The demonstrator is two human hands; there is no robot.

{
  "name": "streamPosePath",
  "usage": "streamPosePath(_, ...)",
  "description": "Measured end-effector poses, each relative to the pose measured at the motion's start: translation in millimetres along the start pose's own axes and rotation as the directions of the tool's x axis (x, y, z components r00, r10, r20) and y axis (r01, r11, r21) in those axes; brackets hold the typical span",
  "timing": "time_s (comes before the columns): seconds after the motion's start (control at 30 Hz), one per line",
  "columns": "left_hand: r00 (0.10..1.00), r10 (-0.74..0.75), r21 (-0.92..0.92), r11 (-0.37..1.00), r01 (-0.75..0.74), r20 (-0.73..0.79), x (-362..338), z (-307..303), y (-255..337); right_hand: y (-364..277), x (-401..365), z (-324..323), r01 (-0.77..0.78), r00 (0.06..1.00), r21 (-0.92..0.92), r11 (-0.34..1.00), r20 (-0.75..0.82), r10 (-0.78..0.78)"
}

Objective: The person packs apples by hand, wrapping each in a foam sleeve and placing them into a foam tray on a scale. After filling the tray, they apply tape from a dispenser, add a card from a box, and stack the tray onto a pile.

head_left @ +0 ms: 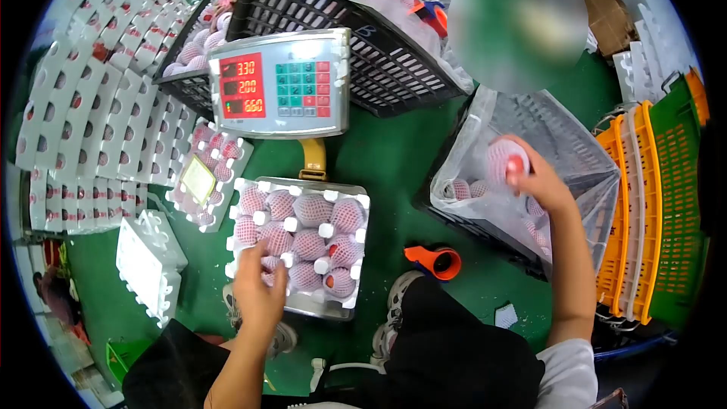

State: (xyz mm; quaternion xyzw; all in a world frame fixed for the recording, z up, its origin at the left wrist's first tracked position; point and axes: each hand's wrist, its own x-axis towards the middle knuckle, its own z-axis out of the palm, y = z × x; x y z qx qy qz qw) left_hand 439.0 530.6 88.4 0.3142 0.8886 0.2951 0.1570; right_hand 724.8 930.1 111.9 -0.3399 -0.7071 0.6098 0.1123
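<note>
My right hand [539, 178] is closed round a red fruit in a pink foam net [506, 160], held above a black crate [485, 231] lined with clear plastic. Several more netted fruits lie inside that crate. My left hand [260, 288] is at the front left corner of a white foam tray [362, 257], its thumb and fingers around a netted fruit [269, 263] partly hidden by them. Rows of netted fruits [309, 245] fill the tray, which rests on the metal plate of a scale. The scale's display [279, 85] reads 3.30, 2.00 and 6.60.
Behind the scale, a large black crate [341, 30] holds netted fruits. White foam trays [98, 121] are stacked at left. An orange tape dispenser [435, 261] lies on the green floor. Orange and green crates [644, 204] stand at right. A blurred round patch covers the upper right.
</note>
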Motion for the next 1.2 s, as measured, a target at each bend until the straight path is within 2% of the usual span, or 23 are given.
streamPosePath(0.03, 0.997, -0.04, -0.197, 0.979, 0.052, 0.061, -2, 0, 18, -18, -15, 23, 0.228, 0.973, -0.08, 0.97, -0.017, -0.23)
streamPosePath(0.1, 0.933, 0.119, -0.641, 0.755, 0.138, 0.341, -7, 7, 52, -52, -46, 86, 0.303, 0.936, -0.254, 0.919, -0.104, -0.337)
streamPosePath(0.13, 0.879, 0.208, -0.697, 0.696, 0.176, 0.429, -11, 7, 78, -55, -50, 118, 0.353, 0.901, -0.39, 0.85, -0.103, -0.421)
streamPosePath(0.17, 0.864, 0.338, -0.772, 0.63, 0.086, 0.373, -16, 21, 84, -56, -53, 148, 0.395, 0.858, -0.513, 0.762, -0.091, -0.506)
streamPosePath(0.2, 0.854, 0.395, -0.749, 0.663, -0.011, 0.337, -18, 28, 89, -52, -55, 175, 0.43, 0.851, -0.494, 0.756, -0.058, -0.522)
streamPosePath(0.23, 0.862, 0.452, -0.669, 0.717, -0.198, 0.229, -18, 35, 87, -49, -60, 200, 0.372, 0.908, -0.383, 0.845, -0.037, -0.416)
streamPosePath(0.27, 0.907, 0.347, -0.596, 0.789, -0.147, 0.237, -19, 31, 87, -36, -62, 218, 0.413, 0.897, -0.353, 0.84, -0.004, -0.443)
streamPosePath(0.3, 0.932, 0.25, -0.632, 0.774, -0.031, 0.261, -18, 38, 68, -22, -62, 232, 0.454, 0.882, -0.319, 0.832, 0.028, -0.47)
streamPosePath(0.33, 0.936, 0.184, -0.748, 0.655, 0.111, 0.3, -20, 39, 54, -18, -65, 241, 0.424, 0.905, -0.206, 0.882, 0.052, -0.423)
streamPosePath(0.37, 0.929, 0.141, -0.834, 0.501, 0.231, 0.342, -20, 35, 38, -11, -68, 244, 0.328, 0.937, 0.043, 0.944, 0.114, -0.331)
streamPosePath(0.47, 0.995, -0.011, -0.56, 0.826, 0.067, 0.103, -5, 10, -45, 23, -79, 254, 0.13, 0.984, 0.185, 0.974, 0.097, -0.149)
streamPosePath(0.5, 0.995, -0.098, -0.304, 0.948, 0.1, 0.021, 5, -15, -61, 34, -80, 254, 0.053, 0.995, 0.181, 0.982, 0.076, -0.067)
streamPosePath(0.53, 0.992, -0.083, -0.201, 0.978, 0.062, -0.097, 15, -23, -87, 47, -81, 252, 0.026, 0.999, 0.177, 0.984, 0.039, -0.033)
streamPosePath(0.57, 0.989, -0.056, 0.141, 0.987, 0.076, -0.135, 21, -35, -102, 56, -81, 250, 0.067, 0.998, 0.125, 0.99, -0.002, -0.068)
streamPosePath(0.63, 0.998, -0.024, 0.369, 0.928, 0.044, -0.06, 27, -41, -133, 66, -82, 246, 0.109, 0.994, 0.054, 0.993, -0.03, -0.108)
streamPosePath(0.73, 0.999, 0.009, 0.343, 0.939, -0.021, 0.036, 27, -35, -145, 70, -83, 242, 0.116, 0.99, -0.035, 0.993, -0.082, -0.118)
streamPosePath(0.83, 0.996, 0.079, 0.435, 0.896, -0.091, 0.045, 24, -31, -141, 84, -83, 231, 0.181, 0.96, -0.256, 0.95, -0.166, -0.228)
streamPosePath(0.9, 0.993, -0.008, 0.473, 0.88, -0.051, 0.121, 25, -25, -125, 93, -87, 216, 0.119, 0.935, -0.489, 0.864, -0.237, -0.263)
streamPosePath(0.97, 0.985, 0.046, 0.53, 0.838, -0.128, 0.166, 26, -13, -142, 102, -94, 201, -0.015, 0.913, -0.491, 0.871, -0.361, -0.188)
streamPosePath(1.03, 0.965, 0.062, 0.687, 0.691, -0.225, 0.254, 27, -8, -156, 131, -101, 186, -0.144, 0.881, -0.5, 0.854, -0.457, -0.119)
streamPosePath(1.1, 0.867, 0.205, 0.739, 0.456, -0.496, 0.455, 37, -22, -169, 162, -107, 175, -0.143, 0.914, -0.605, 0.783, -0.384, -0.13)
streamPosePath(1.17, 0.754, 0.144, 0.631, 0.46, -0.624, 0.641, 56, -51, -170, 189, -103, 174, -0.159, 0.955, -0.648, 0.744, -0.291, -0.049)
streamPosePath(1.2, 0.683, -0.022, 0.59, 0.524, -0.614, 0.73, 62, -68, -159, 200, -101, 175, -0.187, 0.971, -0.65, 0.736, -0.237, 0.037)
